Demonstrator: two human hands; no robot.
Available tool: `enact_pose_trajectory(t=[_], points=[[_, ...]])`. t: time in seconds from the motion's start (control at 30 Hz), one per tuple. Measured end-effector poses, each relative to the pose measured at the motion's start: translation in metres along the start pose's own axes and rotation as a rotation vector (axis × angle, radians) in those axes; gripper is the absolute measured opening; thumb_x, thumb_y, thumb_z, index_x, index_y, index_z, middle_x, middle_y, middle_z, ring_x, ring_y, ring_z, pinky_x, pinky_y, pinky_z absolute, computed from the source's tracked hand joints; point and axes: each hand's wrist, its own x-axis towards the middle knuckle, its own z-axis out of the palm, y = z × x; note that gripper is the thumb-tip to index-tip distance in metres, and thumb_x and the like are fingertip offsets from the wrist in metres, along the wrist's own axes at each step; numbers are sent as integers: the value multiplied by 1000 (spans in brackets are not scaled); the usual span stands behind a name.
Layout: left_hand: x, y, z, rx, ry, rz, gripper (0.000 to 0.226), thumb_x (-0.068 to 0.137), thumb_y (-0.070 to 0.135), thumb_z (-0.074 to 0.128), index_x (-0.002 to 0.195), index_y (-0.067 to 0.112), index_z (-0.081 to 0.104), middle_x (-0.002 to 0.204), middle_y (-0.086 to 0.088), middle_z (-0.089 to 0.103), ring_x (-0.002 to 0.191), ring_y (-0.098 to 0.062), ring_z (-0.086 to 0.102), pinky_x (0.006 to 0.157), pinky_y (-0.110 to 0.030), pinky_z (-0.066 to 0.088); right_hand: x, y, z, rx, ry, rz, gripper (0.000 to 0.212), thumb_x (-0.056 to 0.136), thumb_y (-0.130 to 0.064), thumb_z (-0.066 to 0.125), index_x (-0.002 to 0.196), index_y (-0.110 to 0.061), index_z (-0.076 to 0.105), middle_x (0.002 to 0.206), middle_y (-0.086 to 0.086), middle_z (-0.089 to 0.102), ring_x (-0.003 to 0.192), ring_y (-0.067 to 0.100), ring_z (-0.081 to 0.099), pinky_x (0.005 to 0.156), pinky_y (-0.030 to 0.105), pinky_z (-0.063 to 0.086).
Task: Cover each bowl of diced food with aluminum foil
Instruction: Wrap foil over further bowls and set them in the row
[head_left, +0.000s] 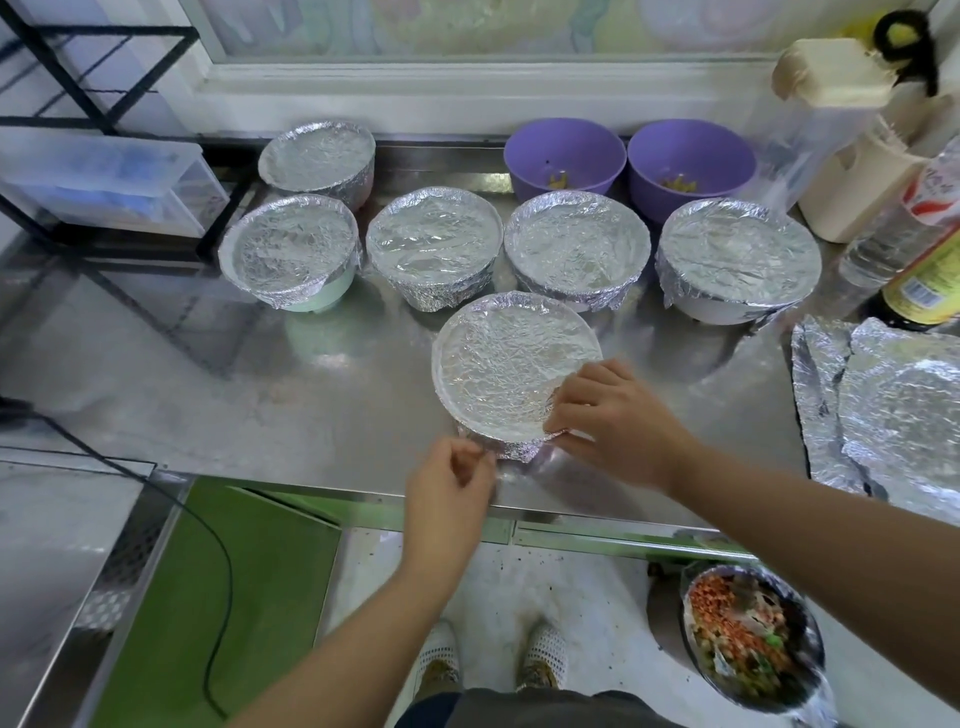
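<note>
Probably a food-prep kitchen, steel counter (208, 374), foil-covered bowls (434, 247), sauce bottle (930, 270)

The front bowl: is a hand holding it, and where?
The right hand pinches the foil at the near-right rim of the front bowl. The left hand curls by the foil's near edge; its grip is unclear.

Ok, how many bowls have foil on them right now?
6: one bowl back left, four across the middle row, and the front bowl nearest the person. The two purple bowls behind are uncovered.
</note>
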Motion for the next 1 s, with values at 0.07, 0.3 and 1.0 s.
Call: enact_pose_trajectory(t=[0.07,0.3,1.0], points=[[-4,7,23,-445,-123,-349,9,100,4,56,97,9,64,90,-11,74,80,-20,64,76,-32,55,1,-1,2,46,-1,10,11,88,-28,71,80,-20,71,91,-6,65,88,22,58,85,34,40],[15,36,30,-1107,-81,-716,22,102,4,47,115,-2,64,98,-19,69,90,-30,69,65,-35,61,7,-1,0,239,-90,97,6,83,-25,77,82,-22,72,101,-5,67,98,24,62,93,48,48],[33,-1,18,-944,49,-622,12,104,5,52,107,4,64,111,-11,71,92,-20,70,79,-32,57,11,-4,0,249,-126,145,9,83,-27,76,81,-20,72,96,-6,68,93,23,63,99,51,46]])
